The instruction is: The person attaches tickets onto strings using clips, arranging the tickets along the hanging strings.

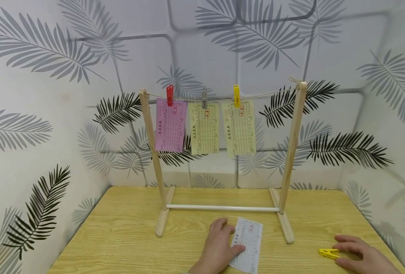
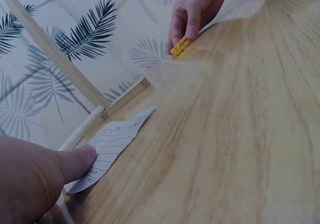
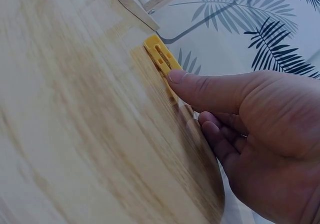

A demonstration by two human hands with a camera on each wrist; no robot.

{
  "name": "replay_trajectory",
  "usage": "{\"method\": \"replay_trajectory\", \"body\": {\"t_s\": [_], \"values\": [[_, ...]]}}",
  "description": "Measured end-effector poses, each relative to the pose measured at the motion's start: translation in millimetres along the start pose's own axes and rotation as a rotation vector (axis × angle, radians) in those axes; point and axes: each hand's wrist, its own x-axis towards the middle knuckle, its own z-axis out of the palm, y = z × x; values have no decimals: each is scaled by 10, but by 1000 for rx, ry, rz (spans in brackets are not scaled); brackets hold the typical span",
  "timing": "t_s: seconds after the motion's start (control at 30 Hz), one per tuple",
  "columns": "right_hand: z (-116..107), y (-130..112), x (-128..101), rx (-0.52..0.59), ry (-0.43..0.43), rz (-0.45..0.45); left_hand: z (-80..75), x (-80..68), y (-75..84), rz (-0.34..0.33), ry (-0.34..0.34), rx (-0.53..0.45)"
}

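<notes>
A white printed slip (image 1: 248, 243) with a red stamp mark lies low over the table in front of the rack. My left hand (image 1: 216, 245) holds its left side, the thumb (image 2: 80, 161) on top of the paper; the other fingers are mostly hidden in the left wrist view. Far to the right, my right hand (image 1: 363, 255) pinches the handle end of a yellow clothespin (image 3: 161, 55) at the tabletop, thumb on the near side. The index fingertip behind the clothespin is hidden in the right wrist view.
A wooden rack (image 1: 293, 152) with a white crossbar (image 1: 223, 208) stands at the table's back. On its string hang a pink slip (image 1: 169, 125) under a red clip (image 1: 169, 95), and two yellow slips under a grey clip (image 1: 204, 97) and a yellow clip (image 1: 236, 96). Patterned walls surround the table.
</notes>
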Motion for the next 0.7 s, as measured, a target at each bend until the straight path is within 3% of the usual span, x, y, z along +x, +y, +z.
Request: {"method": "replay_trajectory", "body": {"t_s": [0.27,0.47,0.7], "values": [[8,-1,12,-6,5,3,4,8,-30,50,72,62],[6,6,18,9,5,-1,6,11,-55,89,81,61],[12,18,25,-12,9,2,-4,15,-82,181,104,51]]}}
